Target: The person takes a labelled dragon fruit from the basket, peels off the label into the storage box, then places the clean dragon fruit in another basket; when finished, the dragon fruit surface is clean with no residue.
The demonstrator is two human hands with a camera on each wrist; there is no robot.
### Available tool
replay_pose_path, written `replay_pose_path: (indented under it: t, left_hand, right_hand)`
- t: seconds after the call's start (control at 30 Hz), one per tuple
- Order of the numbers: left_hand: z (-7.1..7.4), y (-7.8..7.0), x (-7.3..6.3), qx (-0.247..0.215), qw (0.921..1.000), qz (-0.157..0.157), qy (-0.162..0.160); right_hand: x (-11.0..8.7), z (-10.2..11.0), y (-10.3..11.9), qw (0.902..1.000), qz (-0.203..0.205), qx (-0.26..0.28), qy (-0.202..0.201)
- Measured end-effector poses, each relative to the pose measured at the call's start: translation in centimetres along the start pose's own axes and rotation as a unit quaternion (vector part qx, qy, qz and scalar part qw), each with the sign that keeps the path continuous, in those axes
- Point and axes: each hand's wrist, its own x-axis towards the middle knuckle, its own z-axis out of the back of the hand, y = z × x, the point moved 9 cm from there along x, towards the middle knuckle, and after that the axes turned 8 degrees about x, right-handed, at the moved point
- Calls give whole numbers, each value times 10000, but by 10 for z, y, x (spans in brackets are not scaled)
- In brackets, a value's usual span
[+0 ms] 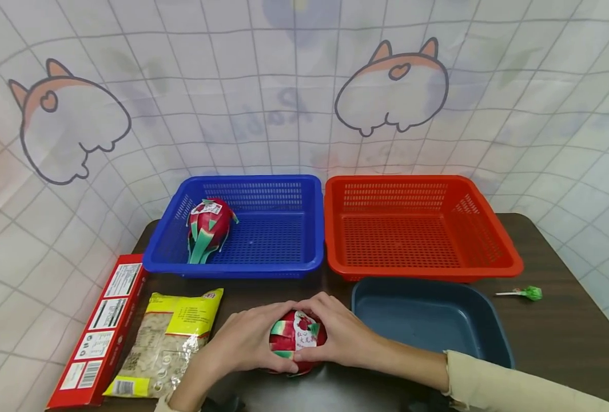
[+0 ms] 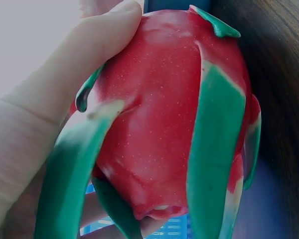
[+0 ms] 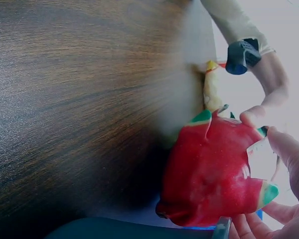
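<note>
one dragon fruit [image 1: 285, 345] is at the front part of the bench [image 1: 556, 343]. the left hand [image 1: 247, 337] and the right hand [image 1: 342, 335] hold it, one from each side. a bag [image 1: 167, 340] lies to its left, a dark tray [image 1: 428, 315] to its right. behind, a blue basket [image 1: 232, 268] contains another dragon fruit [image 1: 214, 223].

Dragon fruit [image 1: 304, 337] between bag [image 1: 169, 337] and tray [image 1: 422, 317], second fruit [image 1: 213, 226] in left basket [image 1: 242, 268] behind

I can read 红心 and 火龙 on the white label [image 1: 305, 332] of the nearer dragon fruit [image 1: 282, 345]. Small print on the red box [image 1: 103, 329] and yellow-ended bag [image 1: 167, 340] stays illegible from here.
</note>
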Motion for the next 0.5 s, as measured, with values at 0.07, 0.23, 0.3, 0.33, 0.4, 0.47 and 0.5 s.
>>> replay_pose_path:
  t: [0.07,0.23,0.3,0.33,0.4,0.47,0.5]
  left_hand:
    - [-1,-1,0,0,10000,13,19]
    - [-2,-2,1,-45,9999,50,76]
    - [-2,-2,1,-92,9999,41,98]
    - [-2,-2,1,-94,9999,42,99]
    - [-2,-2,1,-90,9999,41,75]
    - [-2,-2,1,-92,9999,48,71]
    - [-2,-1,1,-95,9999,53,75]
  right_hand:
    - [-1,1,-1,10000,-21,9,-25]
    - [-2,1,-4,9999,-110,106,-46]
    - [-2,1,-5,9997,-132,171,-67]
    - [-2,2,-5,9997,-130,200,-81]
    - [-1,2,-5,9994,-110,301,-121]
    - [-1,3,-5,9989,-90,429,-151]
    - [-1,3,-5,9986,-88,504,-160]
